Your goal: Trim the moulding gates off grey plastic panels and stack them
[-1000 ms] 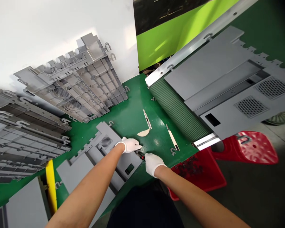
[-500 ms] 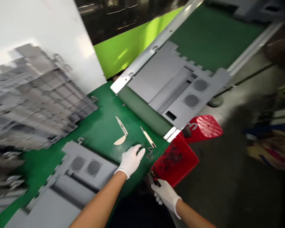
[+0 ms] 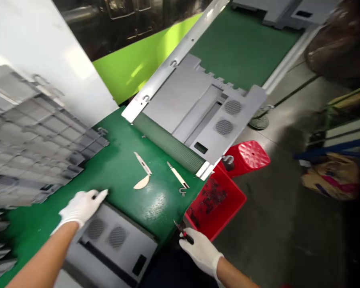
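Note:
My right hand in a white glove grips a small knife with a red and black handle, just below the corner of a red plastic bin. My left hand, also gloved, lies flat and holds nothing, its fingers at the edge of a grey plastic panel with round vent grilles. On the green mat between my hands lie a craft knife, a cream half-moon piece, a second craft knife and a small metal clip.
A larger grey panel rests on a ribbed green belt with a metal rail. Stacked grey panels stand at left. Dark scraps lie in the bin. A red stool and a bag stand on the concrete floor.
My view has swung, shifting everything left. My left hand has moved left along the grey panel's edge, and my right hand has stayed near the bin, still holding the knife.

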Tool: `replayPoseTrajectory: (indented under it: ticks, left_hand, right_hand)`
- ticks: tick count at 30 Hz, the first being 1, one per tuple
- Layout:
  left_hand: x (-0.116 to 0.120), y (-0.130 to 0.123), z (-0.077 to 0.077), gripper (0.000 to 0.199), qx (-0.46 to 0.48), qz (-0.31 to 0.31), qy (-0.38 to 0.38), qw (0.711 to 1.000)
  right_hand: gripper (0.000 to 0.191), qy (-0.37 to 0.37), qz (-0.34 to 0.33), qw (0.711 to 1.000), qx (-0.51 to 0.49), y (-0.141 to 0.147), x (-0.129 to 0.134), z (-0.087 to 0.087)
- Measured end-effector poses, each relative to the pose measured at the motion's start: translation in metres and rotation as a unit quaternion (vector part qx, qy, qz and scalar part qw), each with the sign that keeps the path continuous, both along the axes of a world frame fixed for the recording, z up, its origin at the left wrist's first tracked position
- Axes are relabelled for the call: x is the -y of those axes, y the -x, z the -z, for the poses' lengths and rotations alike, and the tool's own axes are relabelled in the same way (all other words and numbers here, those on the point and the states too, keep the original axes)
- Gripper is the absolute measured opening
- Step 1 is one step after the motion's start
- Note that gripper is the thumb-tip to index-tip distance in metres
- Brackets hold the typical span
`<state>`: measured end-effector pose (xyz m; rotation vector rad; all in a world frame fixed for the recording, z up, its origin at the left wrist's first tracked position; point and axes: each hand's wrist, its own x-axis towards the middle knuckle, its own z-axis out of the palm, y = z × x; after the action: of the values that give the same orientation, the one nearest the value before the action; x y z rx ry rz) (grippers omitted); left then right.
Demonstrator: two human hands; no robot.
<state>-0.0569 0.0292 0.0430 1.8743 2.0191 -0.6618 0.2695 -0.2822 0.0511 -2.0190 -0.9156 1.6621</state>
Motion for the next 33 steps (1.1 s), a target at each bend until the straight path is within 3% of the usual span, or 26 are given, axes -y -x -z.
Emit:
replayPoseTrajectory:
  ticks: [4,8,13,18,28,33]
  left_hand:
    - [0.016,-0.021,-0.004,0.057,0.12,0.109,0.033,0.986]
    - [-0.001,-0.004,0.001,0.058,0.243,0.066,0.156,0.955]
    - [-0.02,0.006,0.01,0.06,0.234,0.099,0.193,0.948]
    - [-0.021,0.007,0.019,0.058,0.227,0.088,0.199,0.949]
    - [-0.015,0.015,0.023,0.056,0.269,0.049,0.185,0.944]
    - [-0.013,0.014,0.023,0.057,0.278,0.02,0.182,0.943]
  right_hand:
    - [0.039,-0.028,-0.16,0.986,0.038,0.036,-0.071,0.007]
    - [0.057,-0.065,-0.27,0.96,0.039,0.092,-0.14,0.016]
    - [0.072,-0.029,-0.321,0.943,0.083,0.151,-0.198,0.028]
    - [0.072,-0.037,-0.336,0.936,0.094,0.174,-0.213,0.039]
    - [0.075,-0.06,-0.352,0.926,0.12,0.181,-0.21,0.048]
    - [0.082,-0.027,-0.352,0.929,0.115,0.182,-0.212,0.051]
